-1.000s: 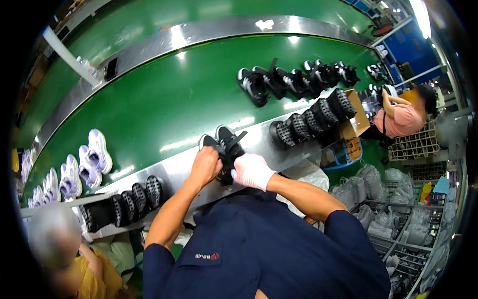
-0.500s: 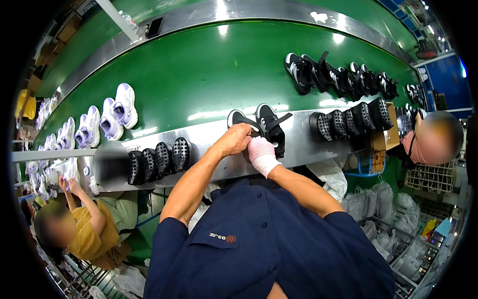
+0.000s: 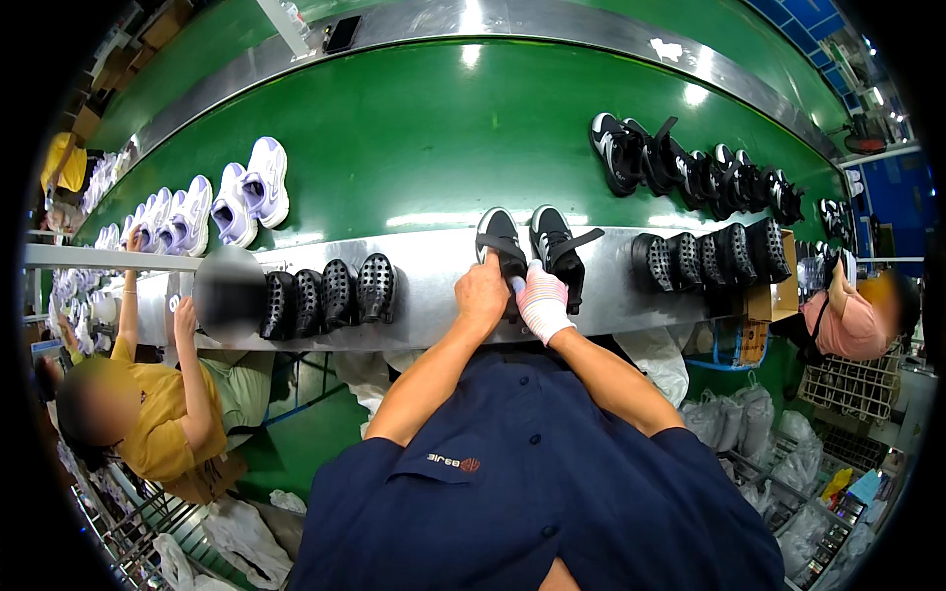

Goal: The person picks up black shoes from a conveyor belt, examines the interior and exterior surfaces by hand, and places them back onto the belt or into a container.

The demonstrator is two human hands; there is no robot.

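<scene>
Two black-and-grey sneakers stand side by side before me on the metal ledge, toes pointing away. My bare left hand [image 3: 482, 294] is closed around the rear of the left sneaker [image 3: 498, 229], fingers at its opening. On my right hand [image 3: 544, 302] is a white-and-pink striped glove. It grips the heel side of that same left sneaker, between the pair; its fingertips are partly hidden. The right sneaker [image 3: 553, 236] stands against the gloved hand, its black strap sticking out to the right.
Black studded shoe-shaped forms [image 3: 337, 294] line the ledge at left, with more forms [image 3: 709, 258] at right beside a cardboard box [image 3: 778, 286]. On the green belt [image 3: 424, 138] sit lilac-white sneakers [image 3: 264, 182] and black sneakers [image 3: 619, 158]. Co-workers sit at both sides.
My hands have drawn slightly apart, the left one lower on the sneaker. The whole view has shifted a little. The left co-worker's arm now reaches up toward the lilac-white sneakers.
</scene>
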